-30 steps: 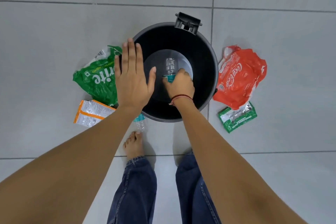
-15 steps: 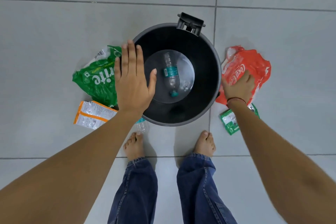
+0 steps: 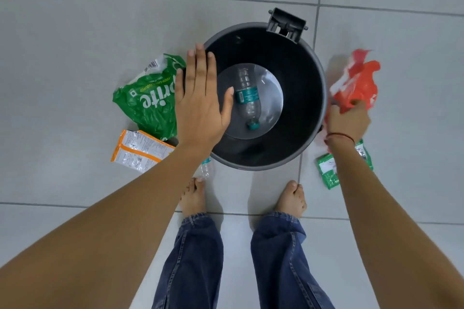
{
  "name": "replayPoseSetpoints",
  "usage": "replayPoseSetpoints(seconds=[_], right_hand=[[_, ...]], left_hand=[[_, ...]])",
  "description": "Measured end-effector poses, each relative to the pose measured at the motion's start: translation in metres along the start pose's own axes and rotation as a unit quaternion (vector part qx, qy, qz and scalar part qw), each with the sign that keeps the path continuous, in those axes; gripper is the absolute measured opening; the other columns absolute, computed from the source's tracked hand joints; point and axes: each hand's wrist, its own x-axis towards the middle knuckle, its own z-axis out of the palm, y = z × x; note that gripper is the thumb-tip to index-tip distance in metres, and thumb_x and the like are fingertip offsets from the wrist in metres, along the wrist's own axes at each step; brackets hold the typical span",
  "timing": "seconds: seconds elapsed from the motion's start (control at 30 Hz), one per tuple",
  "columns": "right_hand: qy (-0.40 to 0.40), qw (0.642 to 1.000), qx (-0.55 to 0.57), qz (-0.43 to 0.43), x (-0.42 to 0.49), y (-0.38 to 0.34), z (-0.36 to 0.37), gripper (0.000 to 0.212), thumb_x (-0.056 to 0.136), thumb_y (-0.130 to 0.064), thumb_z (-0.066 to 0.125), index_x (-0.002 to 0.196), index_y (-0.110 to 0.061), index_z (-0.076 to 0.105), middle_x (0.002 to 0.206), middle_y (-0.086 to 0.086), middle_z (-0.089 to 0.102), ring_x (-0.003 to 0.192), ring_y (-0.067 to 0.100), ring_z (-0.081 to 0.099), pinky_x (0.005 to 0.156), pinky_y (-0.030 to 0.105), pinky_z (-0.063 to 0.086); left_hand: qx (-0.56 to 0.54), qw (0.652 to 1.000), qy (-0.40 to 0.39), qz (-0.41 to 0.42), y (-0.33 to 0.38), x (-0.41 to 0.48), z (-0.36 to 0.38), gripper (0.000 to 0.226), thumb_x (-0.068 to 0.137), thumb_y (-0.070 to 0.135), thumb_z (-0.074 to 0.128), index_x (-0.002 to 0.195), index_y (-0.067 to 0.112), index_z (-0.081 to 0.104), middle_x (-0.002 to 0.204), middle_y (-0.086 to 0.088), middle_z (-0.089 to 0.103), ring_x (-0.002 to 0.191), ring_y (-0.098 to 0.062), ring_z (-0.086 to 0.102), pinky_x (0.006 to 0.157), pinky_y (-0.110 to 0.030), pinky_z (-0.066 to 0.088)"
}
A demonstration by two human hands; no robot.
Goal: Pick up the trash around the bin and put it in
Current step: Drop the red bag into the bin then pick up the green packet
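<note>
A round black bin stands on the tiled floor with a clear plastic bottle lying on its bottom. My right hand is to the right of the bin, shut on a crumpled red wrapper that looks blurred and lifted. My left hand hovers flat and open over the bin's left rim, holding nothing. A green Sprite wrapper lies left of the bin, an orange-edged packet below it. A small green packet lies partly under my right forearm.
A second clear bottle peeks out beside my left forearm, close to my left foot. My right foot stands just below the bin. A hinge bracket sticks out at the bin's far rim.
My right hand let the bottle go into the bin, moved right and closed on the red wrapper, which is now bunched and raised. My left hand has stayed put.
</note>
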Motion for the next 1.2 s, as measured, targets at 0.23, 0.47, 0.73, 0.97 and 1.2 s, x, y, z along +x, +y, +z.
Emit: replayPoseSetpoints(seconds=[0.23,0.47,0.73,0.97,1.2], right_hand=[[0.023,0.957,0.067,-0.282,-0.119,-0.068,-0.097,0.056,0.073,-0.02,0.049,0.128,-0.008,0.051,0.062,-0.013,0.04,0.076,0.02,0.039,0.068,0.023,0.027],[-0.194,0.893,-0.227,-0.336,-0.162,-0.094,-0.01,0.039,0.083,-0.033,0.047,0.114,-0.019,0.066,0.143,0.017,0.037,0.14,0.035,0.016,0.112,0.062,-0.007],[-0.438,0.825,-0.262,-0.243,-0.136,-0.073,0.075,0.081,0.091,-0.056,0.041,0.148,-0.031,-0.011,0.155,0.005,-0.03,0.14,0.037,-0.026,0.111,0.068,-0.003],[-0.141,0.913,0.04,-0.381,-0.105,-0.068,-0.015,0.035,0.086,-0.023,0.061,0.114,-0.004,0.06,0.127,0.022,0.052,0.119,0.032,0.049,0.101,0.035,0.04],[-0.014,1.0,0.007,-0.012,-0.027,0.059,-0.016,0.052,0.088,-0.024,0.06,0.133,-0.002,0.045,0.138,0.024,0.04,0.124,0.034,0.045,0.1,0.037,0.037]], left_hand=[[-0.172,0.985,-0.018,-0.025,0.002,0.004,-0.02,0.053,0.099,0.025,0.029,0.148,0.005,0.028,0.159,-0.012,0.023,0.149,-0.025,0.016,0.122,-0.04,0.015],[-0.377,0.92,0.016,-0.107,-0.002,0.013,-0.036,0.051,0.1,0.03,0.031,0.145,0.007,0.036,0.14,-0.022,0.052,0.126,-0.031,0.051,0.104,-0.041,0.042],[-0.081,0.997,-0.006,0.0,-0.002,0.003,-0.005,0.068,0.096,0.044,0.028,0.151,0.005,0.018,0.161,-0.014,0.016,0.15,-0.028,0.012,0.122,-0.041,0.013],[-0.053,0.999,0.007,0.003,-0.001,0.003,-0.002,0.064,0.098,0.042,0.031,0.151,0.008,0.022,0.16,-0.014,0.017,0.149,-0.029,0.013,0.121,-0.043,0.015],[-0.05,0.999,0.02,0.0,-0.001,0.003,0.0,0.065,0.098,0.043,0.031,0.152,0.009,0.02,0.161,-0.014,0.017,0.15,-0.028,0.013,0.121,-0.043,0.015]])
